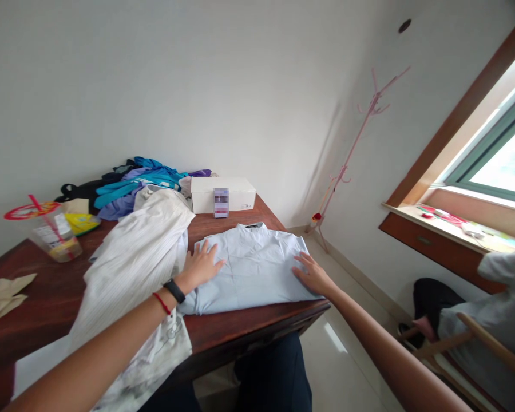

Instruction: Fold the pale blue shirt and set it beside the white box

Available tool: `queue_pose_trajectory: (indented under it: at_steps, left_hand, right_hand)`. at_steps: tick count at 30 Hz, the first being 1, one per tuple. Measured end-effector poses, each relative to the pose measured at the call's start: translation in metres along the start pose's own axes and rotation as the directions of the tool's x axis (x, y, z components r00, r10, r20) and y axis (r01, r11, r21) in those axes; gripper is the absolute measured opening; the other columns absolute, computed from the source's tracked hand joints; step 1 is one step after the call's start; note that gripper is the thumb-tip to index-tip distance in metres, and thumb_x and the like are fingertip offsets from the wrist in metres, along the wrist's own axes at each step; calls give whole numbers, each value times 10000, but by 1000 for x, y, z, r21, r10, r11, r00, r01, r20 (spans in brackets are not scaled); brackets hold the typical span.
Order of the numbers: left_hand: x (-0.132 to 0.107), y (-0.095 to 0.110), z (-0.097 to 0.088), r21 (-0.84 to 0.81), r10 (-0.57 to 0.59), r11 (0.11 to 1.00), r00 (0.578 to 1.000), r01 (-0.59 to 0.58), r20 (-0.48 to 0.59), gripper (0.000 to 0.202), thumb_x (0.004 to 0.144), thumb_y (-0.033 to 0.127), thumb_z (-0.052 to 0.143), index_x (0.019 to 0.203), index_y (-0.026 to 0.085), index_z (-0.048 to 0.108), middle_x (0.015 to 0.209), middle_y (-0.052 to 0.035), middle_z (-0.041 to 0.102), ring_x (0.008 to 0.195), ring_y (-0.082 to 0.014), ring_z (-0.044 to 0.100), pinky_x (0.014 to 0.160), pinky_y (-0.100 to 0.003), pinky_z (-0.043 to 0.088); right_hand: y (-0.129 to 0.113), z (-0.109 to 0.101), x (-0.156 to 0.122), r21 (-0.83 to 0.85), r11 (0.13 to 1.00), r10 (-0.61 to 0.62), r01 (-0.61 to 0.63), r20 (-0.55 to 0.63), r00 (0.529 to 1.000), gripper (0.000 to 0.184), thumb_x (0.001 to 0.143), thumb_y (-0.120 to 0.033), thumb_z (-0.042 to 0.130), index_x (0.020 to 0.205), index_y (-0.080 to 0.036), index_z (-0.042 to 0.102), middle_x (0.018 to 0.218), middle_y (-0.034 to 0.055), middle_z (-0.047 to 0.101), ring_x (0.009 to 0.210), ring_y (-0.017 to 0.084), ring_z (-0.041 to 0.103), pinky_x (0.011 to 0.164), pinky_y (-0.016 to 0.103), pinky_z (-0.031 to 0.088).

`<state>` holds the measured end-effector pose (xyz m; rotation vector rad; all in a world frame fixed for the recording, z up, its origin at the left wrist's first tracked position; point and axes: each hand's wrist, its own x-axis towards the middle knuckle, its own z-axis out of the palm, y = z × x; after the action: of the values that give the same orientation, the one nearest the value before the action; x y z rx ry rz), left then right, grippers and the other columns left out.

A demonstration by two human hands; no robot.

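Note:
A pale blue shirt [255, 272] lies folded into a rough rectangle on the dark wooden table [223, 335], its collar toward the wall. My left hand [201, 266] rests on the shirt's left side, fingers spread. On the right side, my right hand [312, 274] lies flat with its fingers apart. Neither hand grips anything. Left of the shirt, a white ribbed garment [141, 246] stretches toward the table's front edge, partly hidden under my left forearm.
Behind the shirt stands a white box [242, 191] with a small blurred packet [221, 203] before it. Piled blue and purple clothes [143, 183], a plastic cup [55, 237] and a tan cloth [4, 294] are leftward. A pink coat rack [354, 140] and a seated person [493, 320] are rightward.

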<state>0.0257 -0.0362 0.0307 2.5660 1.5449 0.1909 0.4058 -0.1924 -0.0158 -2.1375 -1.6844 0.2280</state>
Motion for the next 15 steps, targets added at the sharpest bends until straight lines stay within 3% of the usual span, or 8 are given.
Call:
queue_pose_trajectory:
  at_steps: [2,4,7,11,15]
  left_hand:
    - [24,-16,-15,-12,-52,999,998,51,-47,702,987,469,510,1577,117,370,1648,-267,288,1486,-447,352,1122,-600,377]
    - [47,-31,-25,-35,-90,995,995,89,-45,700,970,430,547,1549,71,384,1544,-302,443,1387,-422,502,1061,-526,452]
    - [68,-48,-28,-76,-79,994,997,78,-7,626,905,381,653,1444,92,519,1363,-241,644,1245,-344,641,992,-387,500]
    - [76,-59,-21,-122,-43,992,999,43,2,511,839,286,703,1323,136,638,1203,-163,745,1110,-286,709,926,-315,510]
    - [77,-65,-16,-164,-14,986,1000,11,-14,366,817,229,670,1172,167,734,1148,-134,769,1083,-271,712,914,-302,502]
  right_hand:
    - [8,-7,25,124,992,32,-17,-113,993,496,933,-469,589,1338,-196,674,1540,152,512,1385,317,522,1149,474,415]
    - [15,-15,54,208,974,130,-93,-168,977,433,904,-410,632,1267,-188,710,1413,146,627,1317,314,581,1111,458,450]
    - [24,-20,93,257,946,244,-199,-159,957,422,889,-365,651,1243,-145,717,1244,165,723,1154,306,686,1009,436,518]
    - [34,-14,125,302,906,346,-297,-124,930,473,783,-338,766,1192,-102,734,1122,185,762,987,292,741,848,368,569]
    - [44,-8,135,295,897,378,-329,-124,918,421,664,-278,829,1046,-105,783,966,167,781,885,294,748,748,334,563]
